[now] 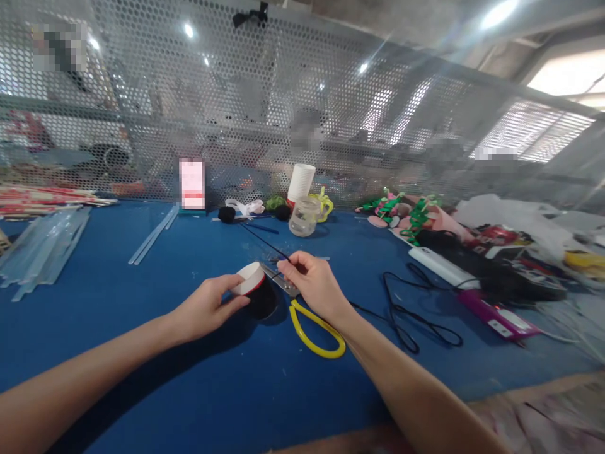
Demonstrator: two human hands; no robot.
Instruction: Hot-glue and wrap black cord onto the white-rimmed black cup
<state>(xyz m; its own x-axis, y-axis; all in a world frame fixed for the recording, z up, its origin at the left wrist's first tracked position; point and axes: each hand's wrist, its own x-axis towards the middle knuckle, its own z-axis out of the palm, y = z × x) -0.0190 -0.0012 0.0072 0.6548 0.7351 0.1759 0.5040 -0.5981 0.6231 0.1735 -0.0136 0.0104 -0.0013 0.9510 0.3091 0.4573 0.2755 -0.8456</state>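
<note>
Head view | left grip (212, 306) grasping tilted cup (262, 299) | right grip (316, 284) pinching black cord (265, 241) | clear jar (303, 221), contents unclear

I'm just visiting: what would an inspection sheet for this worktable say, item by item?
Surface: blue tabletop.
Job's things: tilted black-sided cup with a white inside; thin black strand; yellow-handled scissors on the tabletop.
Clutter: clear plastic strips at left; clear jar behind the hands; green-and-pink craft pieces at right.
Hands: left hand grips the cup; right hand pinches the strand.
Cables: looped black cord at right.
Surroundings: perforated screen; lit phone before it.
</note>
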